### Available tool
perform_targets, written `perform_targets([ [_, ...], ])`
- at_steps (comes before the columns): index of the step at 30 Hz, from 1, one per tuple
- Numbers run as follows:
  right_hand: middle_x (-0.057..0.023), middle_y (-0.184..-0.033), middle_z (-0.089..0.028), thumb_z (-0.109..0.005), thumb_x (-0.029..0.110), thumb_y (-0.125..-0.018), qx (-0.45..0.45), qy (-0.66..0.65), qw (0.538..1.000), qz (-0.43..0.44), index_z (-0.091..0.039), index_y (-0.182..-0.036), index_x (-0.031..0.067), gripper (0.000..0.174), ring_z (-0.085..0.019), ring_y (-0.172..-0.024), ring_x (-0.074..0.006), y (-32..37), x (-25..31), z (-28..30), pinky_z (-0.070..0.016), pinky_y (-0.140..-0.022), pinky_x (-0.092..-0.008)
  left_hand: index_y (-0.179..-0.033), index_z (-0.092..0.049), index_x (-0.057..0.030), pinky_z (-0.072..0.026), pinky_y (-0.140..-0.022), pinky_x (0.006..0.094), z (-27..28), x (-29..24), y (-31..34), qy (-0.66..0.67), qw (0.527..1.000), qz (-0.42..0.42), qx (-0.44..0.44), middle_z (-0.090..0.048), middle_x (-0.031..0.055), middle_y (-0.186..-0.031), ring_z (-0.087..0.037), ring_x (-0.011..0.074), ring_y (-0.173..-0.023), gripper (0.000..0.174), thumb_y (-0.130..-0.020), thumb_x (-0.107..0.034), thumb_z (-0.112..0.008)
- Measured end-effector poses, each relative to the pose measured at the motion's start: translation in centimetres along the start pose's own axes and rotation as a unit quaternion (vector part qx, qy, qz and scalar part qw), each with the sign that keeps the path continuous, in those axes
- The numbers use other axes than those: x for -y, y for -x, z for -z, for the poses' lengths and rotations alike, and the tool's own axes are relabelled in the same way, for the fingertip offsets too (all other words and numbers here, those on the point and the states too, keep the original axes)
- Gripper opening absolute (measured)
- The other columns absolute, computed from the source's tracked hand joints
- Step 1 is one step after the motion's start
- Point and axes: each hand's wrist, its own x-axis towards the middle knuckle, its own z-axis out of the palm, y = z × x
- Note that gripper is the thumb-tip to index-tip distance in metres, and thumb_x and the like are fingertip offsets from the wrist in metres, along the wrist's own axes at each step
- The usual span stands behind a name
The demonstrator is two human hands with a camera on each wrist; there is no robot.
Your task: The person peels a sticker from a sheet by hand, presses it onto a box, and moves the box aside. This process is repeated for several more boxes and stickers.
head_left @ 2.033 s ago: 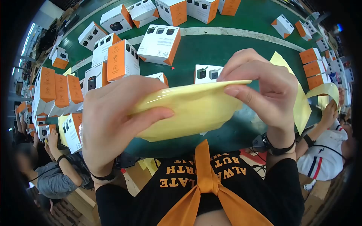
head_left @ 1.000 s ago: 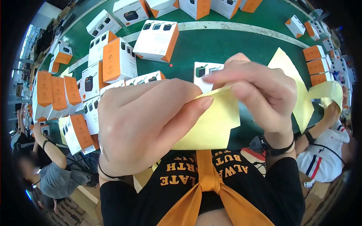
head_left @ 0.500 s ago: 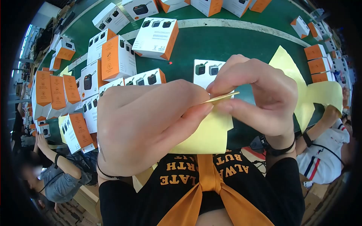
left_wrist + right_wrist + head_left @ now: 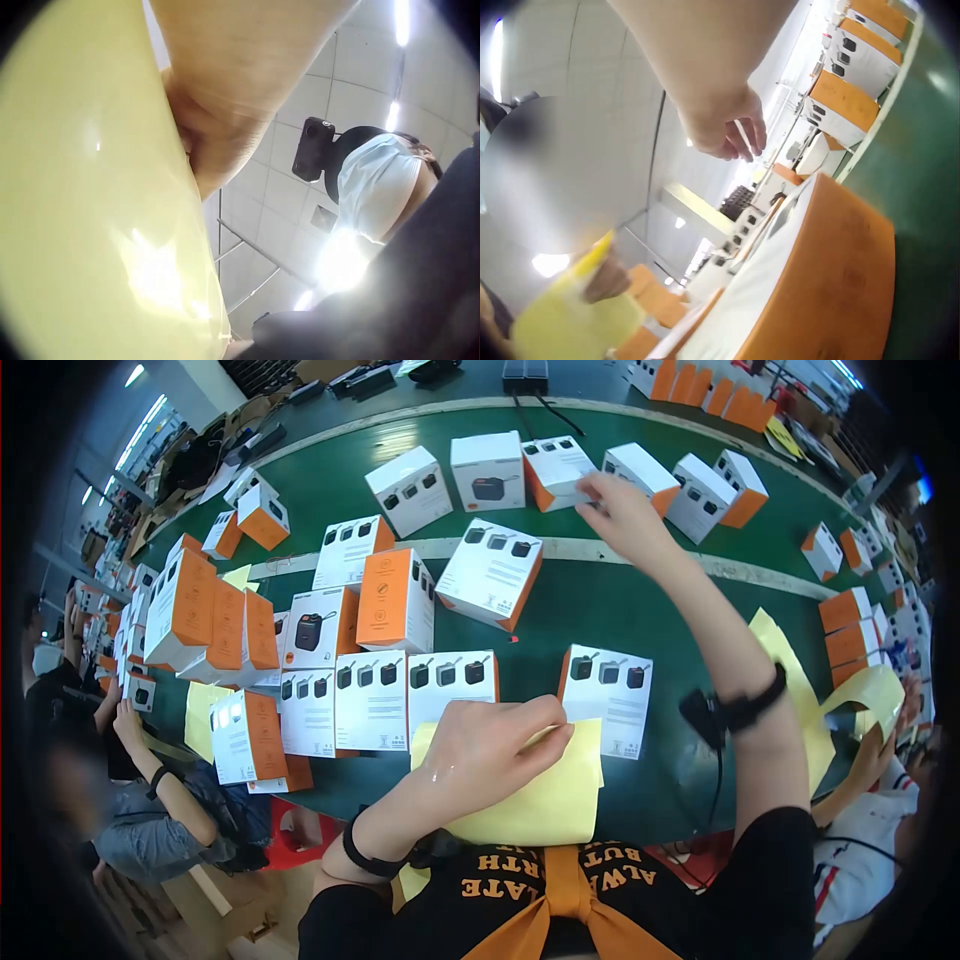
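Note:
My left hand [image 4: 490, 755] pinches the upper edge of a yellow sheet [image 4: 545, 800] between thumb and fingers, close to my body at the table's near edge. In the left wrist view the sheet [image 4: 90, 195] looks glossy and curved. My right hand [image 4: 630, 515] is stretched far across the table, its fingers right by a white and orange box [image 4: 560, 468] in the back row. The right wrist view shows this hand [image 4: 724, 116] with bent, spread fingers and nothing between them. Just beyond the yellow sheet lies another printed box [image 4: 610, 700].
More white and orange boxes, such as one lying tilted [image 4: 490, 572], crowd the left and middle of the green table [image 4: 600, 600]. A second yellow sheet [image 4: 795, 690] lies at right. People sit on both sides, one with a grey sleeve [image 4: 160, 840] at left.
My right hand has let go of the yellow sheet and reached forward to the back row. My left hand still pinches the sheet. The head view has tilted up, showing more of the table.

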Motion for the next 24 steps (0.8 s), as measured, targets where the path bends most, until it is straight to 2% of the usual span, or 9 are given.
perform_targets([
  [3,-0.0216,-0.113,-0.057,-0.063,0.033,-0.084,0.024,0.074,0.997,-0.002,-0.054,-0.113,-0.0001,0.045,-0.057,-0.104,-0.0329,-6.3,-4.3,-4.1,-0.0473,-0.083,-0.0425,-0.081,-0.063,-0.0059,-0.0472,-0.052,0.0296,0.7,0.4,1.0,0.008,1.0,0.01,-0.017,-0.064,0.0071,-0.069,-0.063,0.0246,-0.059,0.008,-0.082,-0.014,-0.066],
  [5,-0.0281,-0.119,-0.052,-0.064,0.053,-0.077,0.154,0.187,0.951,-0.194,-0.053,-0.118,-0.0026,0.07,-0.052,-0.109,-0.0447,-8.7,-3.9,-5.6,-0.0408,-0.096,-0.0469,-0.081,-0.063,-0.0056,-0.0473,-0.052,0.0295,1.1,0.8,1.6,0.009,0.999,0.015,-0.027,-0.064,0.0072,-0.07,-0.063,0.0244,-0.06,0.009,-0.082,-0.014,-0.065],
  [6,-0.0293,-0.129,-0.044,-0.059,0.062,-0.074,0.22,0.266,0.921,-0.181,-0.044,-0.129,-0.0025,0.086,-0.045,-0.118,-0.0483,-9.5,-3.9,-6.0,-0.0342,-0.101,-0.053,-0.079,-0.062,-0.0078,-0.0449,-0.048,0.0297,1.2,1.2,2.0,0.009,0.998,-0.001,-0.058,-0.062,0.0057,-0.065,-0.061,0.0227,-0.055,0.009,-0.083,-0.016,-0.065],
  [9,-0.031,-0.139,-0.032,-0.058,0.052,-0.076,0.267,0.29,0.889,-0.234,-0.032,-0.138,-0.0028,0.087,-0.037,-0.125,-0.0492,-12.3,-2.6,-6.7,-0.0279,-0.105,-0.0552,-0.08,-0.062,-0.0095,-0.0435,-0.045,0.0291,2.0,2.2,3.8,0.016,0.995,0.003,-0.101,-0.062,0.0039,-0.063,-0.06,0.0203,-0.051,0.009,-0.083,-0.017,-0.065],
  [11,-0.0311,-0.146,-0.02,-0.059,0.044,-0.073,0.157,0.063,0.962,-0.214,-0.022,-0.143,-0.0018,0.091,-0.028,-0.131,-0.05,-14.7,-3.0,-7.0,-0.021,-0.109,-0.0552,-0.081,-0.063,-0.009,-0.0444,-0.046,0.0282,2.3,2.6,3.9,0.035,0.993,0.021,-0.109,-0.063,0.0037,-0.066,-0.06,0.0197,-0.052,0.008,-0.083,-0.016,-0.066],
  [14,-0.0291,-0.147,-0.021,-0.061,0.041,-0.071,0.206,0.1,0.965,-0.126,-0.023,-0.143,-0.0017,0.092,-0.026,-0.132,-0.05,-16.3,0.0,-8.0,-0.0186,-0.11,-0.0552,-0.082,-0.065,-0.008,-0.0455,-0.047,0.0277,2.6,2.8,3.8,0.054,0.993,0.042,-0.097,-0.065,0.0037,-0.068,-0.061,0.0187,-0.053,0.007,-0.082,-0.015,-0.067],
  [18,-0.0191,-0.137,-0.04,-0.076,0.031,-0.061,0.314,0.284,0.903,-0.076,-0.033,-0.14,0.0177,0.091,-0.041,-0.12,-0.0464,-16.2,0.9,-5.1,-0.0298,-0.104,-0.0522,-0.082,-0.065,-0.0073,-0.0457,-0.047,0.0274,3.1,2.8,3.7,0.059,0.993,0.011,-0.097,-0.065,0.0045,-0.07,-0.062,0.0183,-0.054,0.009,-0.082,-0.016,-0.067],
  [22,-0.0178,-0.115,-0.05,-0.078,0.024,-0.064,0.065,0.22,0.973,0.039,-0.038,-0.136,0.0176,0.083,-0.049,-0.106,-0.0411,-14.2,-0.1,-2.0,-0.0421,-0.092,-0.0459,-0.082,-0.064,-0.0064,-0.0462,-0.047,0.0267,3.1,3.5,4.3,0.07,0.991,-0.009,-0.113,-0.065,0.0049,-0.072,-0.062,0.0185,-0.055,0.009,-0.081,-0.014,-0.068],
  [24,-0.0203,-0.116,-0.05,-0.075,0.021,-0.069,-0.045,0.167,0.973,0.152,-0.038,-0.134,0.0065,0.076,-0.05,-0.105,-0.0354,-11.3,2.6,2.2,-0.042,-0.089,-0.0446,-0.082,-0.064,-0.0061,-0.0465,-0.048,0.027,3.0,3.4,4.6,0.083,0.99,0.002,-0.109,-0.065,0.0051,-0.072,-0.062,0.0189,-0.055,0.009,-0.081,-0.014,-0.068],
])
